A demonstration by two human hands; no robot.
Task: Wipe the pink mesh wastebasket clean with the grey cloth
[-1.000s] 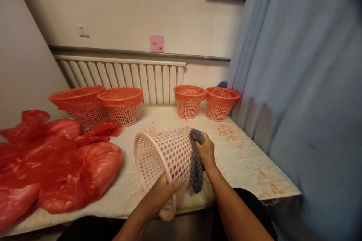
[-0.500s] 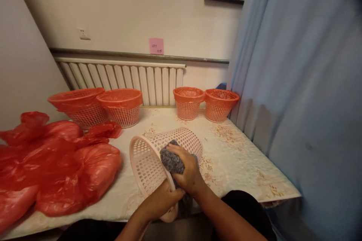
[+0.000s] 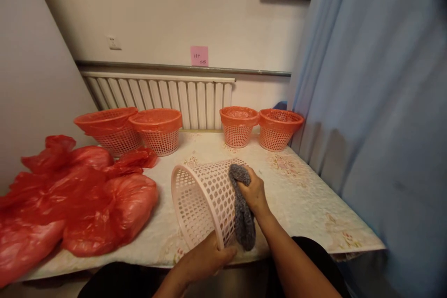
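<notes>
A pale pink perforated wastebasket [image 3: 219, 186] lies tipped on its side over the table's near edge, its open mouth facing left. My left hand [image 3: 209, 255] grips the rim at the bottom, thumb outside and fingers inside, where they are partly hidden. In my right hand [image 3: 254, 192] is a grey cloth [image 3: 244, 223], pressed against the outside of the basket near its base. The cloth's lower end hangs down along the basket's side.
Several wastebaskets lined with red bags [image 3: 159, 123] stand along the back of the table [image 3: 293, 209], by a radiator [image 3: 190, 100]. Filled-looking red plastic bags [image 3: 104, 200] cover the left side. A blue curtain [image 3: 359, 102] hangs at the right.
My right hand has moved the cloth from near the rim toward the basket's base, and the cloth now hangs lower. My left hand still holds the rim. The view has shifted slightly.
</notes>
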